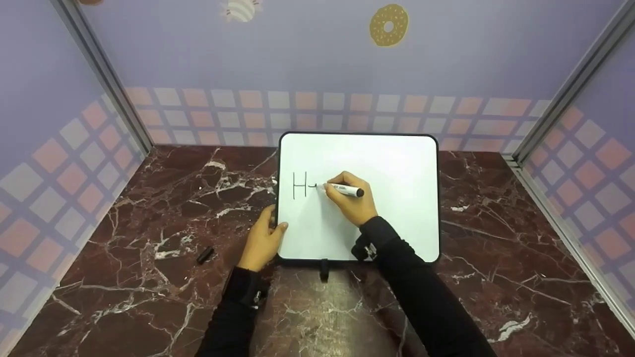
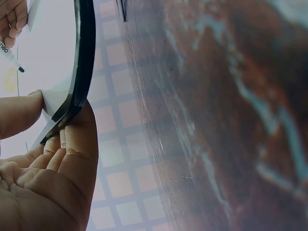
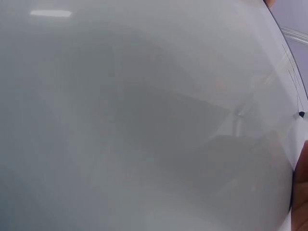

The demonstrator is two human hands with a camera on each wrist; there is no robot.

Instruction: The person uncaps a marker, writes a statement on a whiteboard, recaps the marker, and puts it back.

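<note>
A whiteboard (image 1: 402, 168) with a black frame stands on the marble-patterned table. Black strokes on its left part form an H (image 1: 299, 185), followed by a short mark at its right. My right hand (image 1: 356, 201) pinches a white marker (image 1: 347, 189) with a black end, its tip at that short mark. At the board's lower left edge my left hand (image 1: 262, 240) grips the frame, thumb on the front and fingers behind, as the left wrist view shows. In the right wrist view the board's glossy surface (image 3: 144, 106) fills most of the picture; little of the right hand (image 3: 301, 192) shows.
A small black marker cap (image 1: 205, 255) lies on the table, left of the left hand. Below the board's bottom edge a black foot (image 1: 324, 271) juts forward. Patterned walls (image 1: 327, 59) enclose the table at the back and both sides.
</note>
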